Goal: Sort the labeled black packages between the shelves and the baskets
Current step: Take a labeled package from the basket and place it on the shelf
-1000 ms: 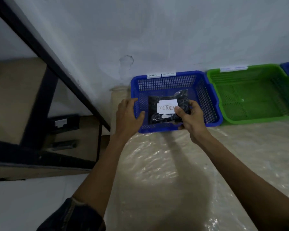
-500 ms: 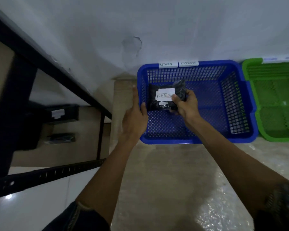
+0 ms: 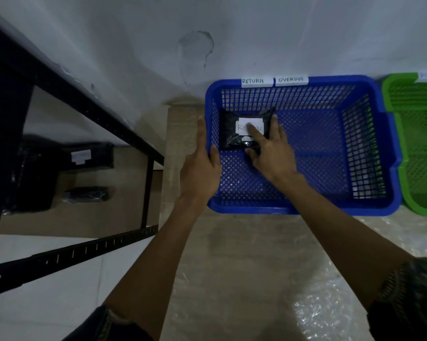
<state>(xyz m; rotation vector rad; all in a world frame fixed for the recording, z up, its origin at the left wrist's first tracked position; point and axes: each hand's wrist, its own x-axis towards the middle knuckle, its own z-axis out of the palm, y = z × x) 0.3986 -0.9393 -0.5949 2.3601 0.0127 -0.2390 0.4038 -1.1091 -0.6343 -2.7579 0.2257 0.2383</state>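
Head view is showing a blue basket (image 3: pixel 355 209) with two white tags on its back rim, reading "RETURN" (image 3: pixel 256 81) and "OVERDUE" (image 3: pixel 291 80). A black package (image 3: pixel 232 134) is lying in the basket's back left corner. Its white label (image 3: pixel 246 124) is showing "RE"; a finger is hiding the rest. The right hand (image 3: pixel 274 153) is resting on the package with straight fingers. The left hand (image 3: pixel 200 168) is holding the basket's left wall between thumb and fingers. A green basket (image 3: pixel 404 168) is sitting just beside it.
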